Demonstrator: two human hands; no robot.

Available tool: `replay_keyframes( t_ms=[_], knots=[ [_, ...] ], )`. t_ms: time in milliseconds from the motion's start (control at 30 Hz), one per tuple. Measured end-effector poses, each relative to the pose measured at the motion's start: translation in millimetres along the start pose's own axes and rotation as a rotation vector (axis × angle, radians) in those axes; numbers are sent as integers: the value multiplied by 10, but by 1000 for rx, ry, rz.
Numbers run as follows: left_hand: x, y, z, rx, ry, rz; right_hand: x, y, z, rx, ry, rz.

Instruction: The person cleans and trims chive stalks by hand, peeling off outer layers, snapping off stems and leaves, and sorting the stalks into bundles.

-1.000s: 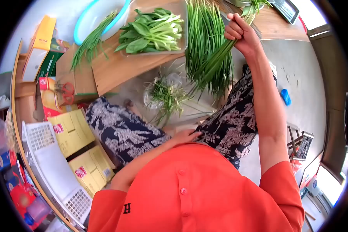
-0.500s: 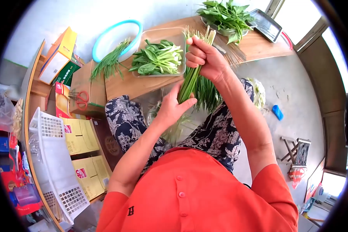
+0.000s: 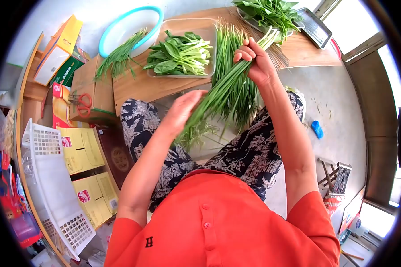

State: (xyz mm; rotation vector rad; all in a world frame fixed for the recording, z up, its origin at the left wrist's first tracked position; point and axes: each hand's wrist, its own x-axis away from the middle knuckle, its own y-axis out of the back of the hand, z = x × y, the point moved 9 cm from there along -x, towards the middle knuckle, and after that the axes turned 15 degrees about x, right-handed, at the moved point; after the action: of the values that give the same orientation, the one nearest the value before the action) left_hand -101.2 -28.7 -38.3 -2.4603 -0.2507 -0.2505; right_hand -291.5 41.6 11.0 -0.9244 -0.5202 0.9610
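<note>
A bunch of garlic chives [image 3: 229, 84] slants down to the left, its pale stem ends at the upper right. My right hand [image 3: 259, 64] is closed around the bunch near those pale ends. Close against the lower leaf ends is my left hand [image 3: 182, 111], fingers stretched out and slightly blurred; its thumb is hidden. More garlic chives [image 3: 225, 42] lie on the wooden board [image 3: 142, 89] behind my right hand, their leaves hanging over the edge. Loose thin green leaves [image 3: 194, 135] show below the held bunch, between my knees.
A clear tray [image 3: 214, 58] of leafy greens [image 3: 180, 55] sits on the board. Left of it, more chives [image 3: 122, 55] lean from a blue-rimmed basin [image 3: 103, 38]. Leafy stems [image 3: 269, 15] fill a container at the back. Red scissors [image 3: 84, 104] hang by a cardboard box [image 3: 87, 84].
My right hand has moved right with the bunch, which now slants more. My left hand has slid down and left along the leaves toward their tips, and its grip has loosened.
</note>
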Motion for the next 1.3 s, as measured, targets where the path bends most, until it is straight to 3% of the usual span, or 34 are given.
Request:
replay_keyframes(
  t_ms=[100,200,433,567,633,833,900,1100,1200,1267,1300],
  knots=[
    [152,364,-169,-264,-92,-208,-54,470,48,-131,-18,-91],
    [267,478,-334,-315,-189,-295,-101,802,89,-121,35,-165],
    [381,459,-786,-428,-413,-443,-90,852,344,-133,100,-246],
    [223,183,-774,-427,-337,-290,-55,849,385,-99,108,-210],
    [70,47,-585,-447,-155,-197,-33,842,388,-88,112,-218],
    [-165,-160,-345,-448,-59,-134,45,823,419,-42,139,-228],
    [-224,-244,-219,-513,66,-28,35,829,428,-22,147,-235],
    [-208,-228,-61,-570,77,-98,-10,843,455,-10,145,-216],
    [-159,-180,-43,-566,-27,-173,-6,792,458,-24,133,-149],
    [-73,-172,-179,-456,-261,-272,6,733,459,-9,141,-137],
    [-57,-169,-174,-454,-261,-273,5,744,459,-9,140,-138]
  ],
)
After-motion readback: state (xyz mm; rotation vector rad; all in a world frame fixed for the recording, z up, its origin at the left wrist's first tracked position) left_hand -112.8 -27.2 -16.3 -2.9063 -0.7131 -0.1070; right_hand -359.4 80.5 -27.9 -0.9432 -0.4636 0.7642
